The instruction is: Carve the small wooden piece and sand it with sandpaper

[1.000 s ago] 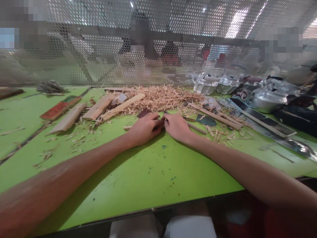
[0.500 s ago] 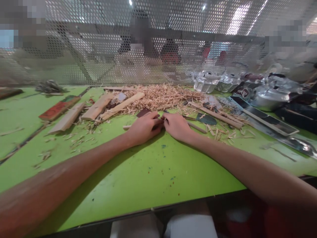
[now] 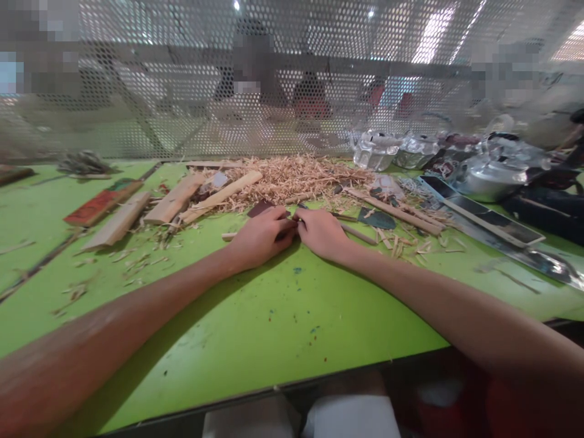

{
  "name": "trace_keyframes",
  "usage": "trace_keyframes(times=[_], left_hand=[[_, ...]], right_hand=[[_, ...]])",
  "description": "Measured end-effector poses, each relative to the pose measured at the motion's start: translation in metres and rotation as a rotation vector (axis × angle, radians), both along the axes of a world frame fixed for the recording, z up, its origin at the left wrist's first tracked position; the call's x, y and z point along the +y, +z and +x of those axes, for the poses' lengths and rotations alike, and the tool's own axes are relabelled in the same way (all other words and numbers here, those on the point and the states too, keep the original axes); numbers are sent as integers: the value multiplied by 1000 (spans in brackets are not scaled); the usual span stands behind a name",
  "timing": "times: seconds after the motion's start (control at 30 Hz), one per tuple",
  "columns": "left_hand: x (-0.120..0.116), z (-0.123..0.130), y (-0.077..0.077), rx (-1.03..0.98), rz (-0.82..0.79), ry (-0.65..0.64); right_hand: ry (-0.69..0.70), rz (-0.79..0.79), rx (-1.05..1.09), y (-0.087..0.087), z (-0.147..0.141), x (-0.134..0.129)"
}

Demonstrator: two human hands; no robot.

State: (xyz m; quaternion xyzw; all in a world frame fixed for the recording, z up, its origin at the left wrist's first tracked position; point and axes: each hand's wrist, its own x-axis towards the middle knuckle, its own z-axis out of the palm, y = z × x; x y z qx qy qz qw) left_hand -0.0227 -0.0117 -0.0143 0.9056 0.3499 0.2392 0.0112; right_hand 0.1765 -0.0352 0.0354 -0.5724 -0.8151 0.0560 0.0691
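My left hand [image 3: 263, 237] and my right hand [image 3: 320, 232] meet over the green table [image 3: 283, 340], fingers curled and thumbs almost touching. Both look closed in a pinch; whatever lies between the fingertips is hidden. Just beyond the left fingers lies a dark reddish-brown flat piece [image 3: 259, 208], perhaps sandpaper. A pale stick end [image 3: 229, 236] pokes out beside the left hand. Close to the right hand, a thin brown stick [image 3: 359, 234] rests on the table, with a dark green-grey flat piece [image 3: 376, 218] behind it. Whether either stick reaches under the hands I cannot tell.
Behind the hands spreads a heap of wood shavings [image 3: 301, 173]. Wooden boards [image 3: 176, 199] and a red-painted block [image 3: 101, 202] lie left. Rightward are a long stick [image 3: 395, 212], a ruler-like strip [image 3: 493, 218] and shiny metal kettles [image 3: 490, 173]. A perforated metal screen [image 3: 182, 103] stands behind.
The whole view has shifted slightly. Both hands keep nearly the same pose and place on the table, and the things around them look unmoved.
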Motion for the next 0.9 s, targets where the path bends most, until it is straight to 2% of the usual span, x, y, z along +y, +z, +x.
trace_keyframes(times=[0.9], left_hand=[[1, -1, -2, 2, 9, 1]], right_hand=[[2, -1, 28, -4, 1, 4]])
